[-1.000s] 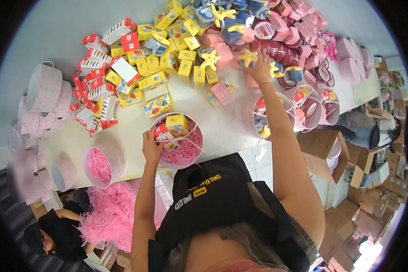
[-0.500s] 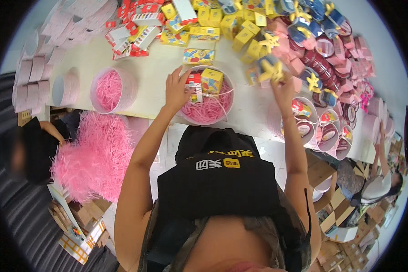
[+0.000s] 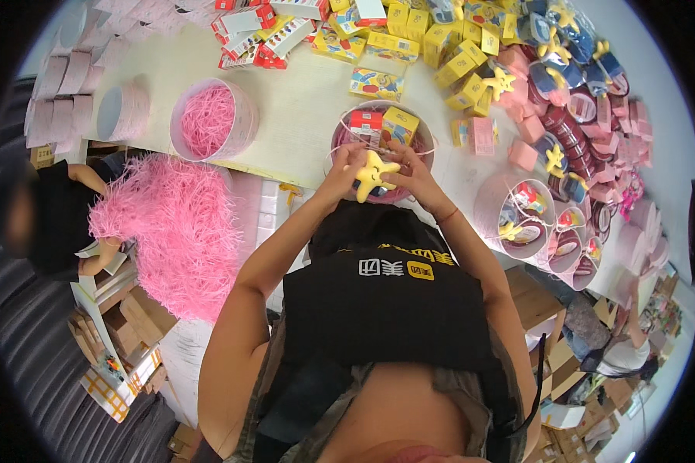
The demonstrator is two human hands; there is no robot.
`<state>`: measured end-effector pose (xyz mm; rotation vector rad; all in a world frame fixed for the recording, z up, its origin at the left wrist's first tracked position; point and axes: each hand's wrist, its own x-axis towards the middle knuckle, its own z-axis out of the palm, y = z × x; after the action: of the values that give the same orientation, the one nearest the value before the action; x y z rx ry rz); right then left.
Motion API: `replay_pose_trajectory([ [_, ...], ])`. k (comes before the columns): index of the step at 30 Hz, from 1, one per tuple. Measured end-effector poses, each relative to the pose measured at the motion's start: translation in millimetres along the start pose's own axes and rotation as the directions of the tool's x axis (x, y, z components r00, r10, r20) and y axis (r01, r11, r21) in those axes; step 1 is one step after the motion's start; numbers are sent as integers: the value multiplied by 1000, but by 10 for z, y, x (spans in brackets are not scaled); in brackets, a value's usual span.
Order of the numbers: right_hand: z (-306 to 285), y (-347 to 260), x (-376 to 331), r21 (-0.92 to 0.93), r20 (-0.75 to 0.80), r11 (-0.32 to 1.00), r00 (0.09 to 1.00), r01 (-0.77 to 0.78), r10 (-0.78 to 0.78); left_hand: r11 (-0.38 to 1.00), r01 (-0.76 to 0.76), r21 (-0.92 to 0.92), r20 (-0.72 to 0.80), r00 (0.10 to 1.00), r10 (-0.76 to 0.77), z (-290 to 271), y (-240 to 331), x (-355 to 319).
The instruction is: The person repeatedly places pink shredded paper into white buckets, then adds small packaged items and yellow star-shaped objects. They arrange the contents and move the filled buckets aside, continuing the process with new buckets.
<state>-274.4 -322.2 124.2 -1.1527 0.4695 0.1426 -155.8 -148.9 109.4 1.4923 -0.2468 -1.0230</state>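
Note:
A round white bucket [image 3: 430, 160] with a thin rope handle stands at the table's front edge before me. Inside it are a red-and-white box [image 3: 365, 123], a yellow box [image 3: 399, 124] and pink paper shreds. My left hand [image 3: 344, 176] and my right hand [image 3: 415, 182] hold a yellow star plush toy [image 3: 374, 176] between them, over the near part of the bucket. Something dark blue attached to the toy shows beside the left fingers. Both hands have their fingers curled around the toy's sides.
Another bucket of pink shreds [image 3: 208, 123] stands to the left. Yellow boxes [image 3: 378, 83], pink boxes [image 3: 483, 136] and star toys [image 3: 500, 82] are heaped beyond and rightward. Filled buckets [image 3: 515, 215] line the right. A co-worker [image 3: 56, 220] is beside pink shreds [image 3: 181, 231] at left.
My right hand has brought the star toy from the right-hand pile to the bucket. My left hand has left the bucket's left side and joined it on the toy. The view has shifted.

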Motion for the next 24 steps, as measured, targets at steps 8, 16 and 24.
replay_pose_trajectory([
  [8,-287,805,515,-354,6,914,978,197,-208,927,-228,297,-11,970,242,-220,-398,66],
  [16,-326,390,564,-498,11,852,984,161,-179,489,-387,782,192,896,401,-13,-57,-105],
  [24,56,811,511,-822,-125,552,903,138,-412,107,-414,904,328,831,450,-134,-301,149],
])
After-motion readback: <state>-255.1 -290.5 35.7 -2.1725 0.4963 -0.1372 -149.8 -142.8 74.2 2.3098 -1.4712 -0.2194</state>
